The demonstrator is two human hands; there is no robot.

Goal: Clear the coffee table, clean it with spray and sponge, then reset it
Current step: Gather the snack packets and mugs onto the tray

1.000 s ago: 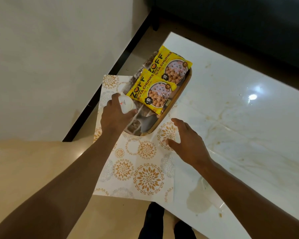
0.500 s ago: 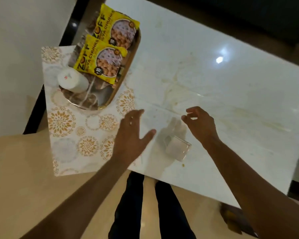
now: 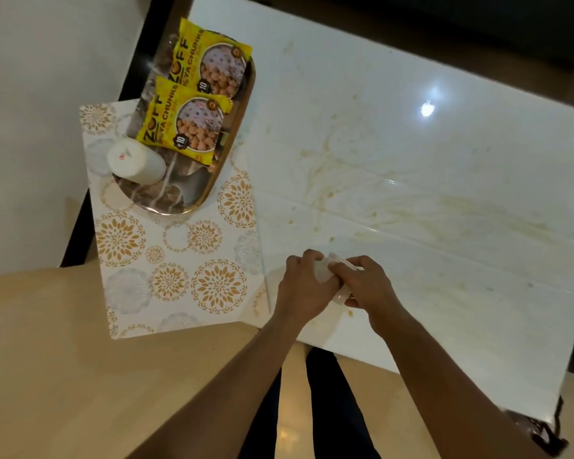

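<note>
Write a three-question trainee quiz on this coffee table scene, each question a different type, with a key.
1. True or false: the white candle stands upright on the bare tabletop.
2. Multiple choice: what do the left hand and right hand grip together? A) a sponge B) a clear glass C) a yellow packet
3. Fill in: the two yellow snack packets lie in the ___.

Key
1. False: it lies on its side in the oval tray.
2. B
3. Tray, which sits on the patterned mat.

Yellow snack packets (image 3: 193,94), white candle (image 3: 135,160), gold-and-grey floral mat (image 3: 179,266), brown-stained white table (image 3: 411,193)
</note>
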